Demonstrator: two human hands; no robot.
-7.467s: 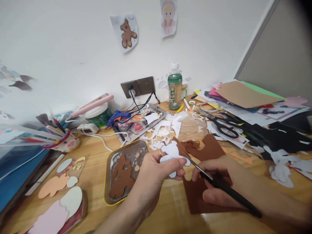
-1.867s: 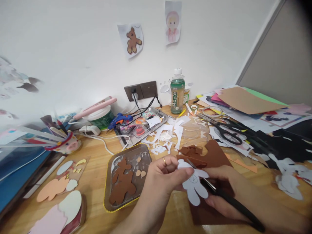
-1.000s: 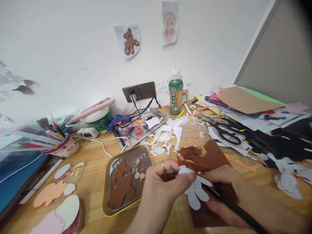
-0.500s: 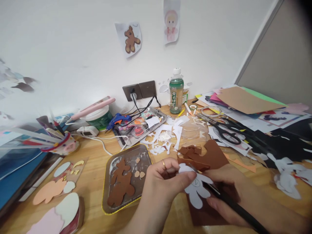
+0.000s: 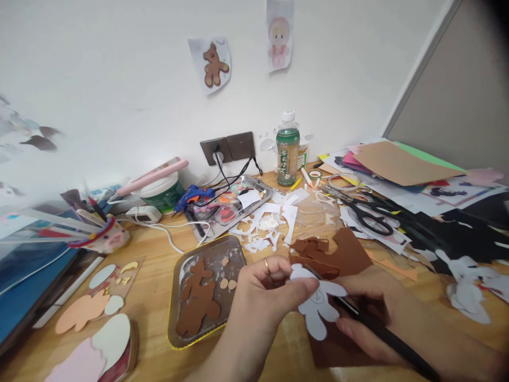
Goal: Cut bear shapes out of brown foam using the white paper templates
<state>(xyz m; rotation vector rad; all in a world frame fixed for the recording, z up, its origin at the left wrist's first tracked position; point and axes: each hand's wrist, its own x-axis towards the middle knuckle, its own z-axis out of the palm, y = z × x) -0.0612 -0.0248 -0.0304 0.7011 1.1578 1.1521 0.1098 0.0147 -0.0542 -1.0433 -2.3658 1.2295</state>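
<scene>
My left hand (image 5: 270,297) pinches a white paper bear cutout (image 5: 316,313) between thumb and fingers. A round mark is drawn on the cutout's middle. Closed around a slim black pen-like tool (image 5: 382,331), my right hand (image 5: 382,300) is at the cutout's right side. The tool's front end lies close to the cutout's edge; its exact tip is hard to make out. Under both hands lies a brown sheet (image 5: 353,249), with curled brown scraps (image 5: 310,249) on its far part.
Left of my hands is a gold-rimmed tray (image 5: 172,323) with brown bear shapes (image 5: 201,307). Behind are paper scraps (image 5: 288,217), a blue glue gun (image 5: 194,196) and a drink bottle (image 5: 288,151). Black-handled scissors (image 5: 371,217) and stacked coloured sheets (image 5: 409,162) are at the right.
The paper cutout has shifted slightly left and tilted a little in my left hand. My right hand and the black tool have moved only slightly.
</scene>
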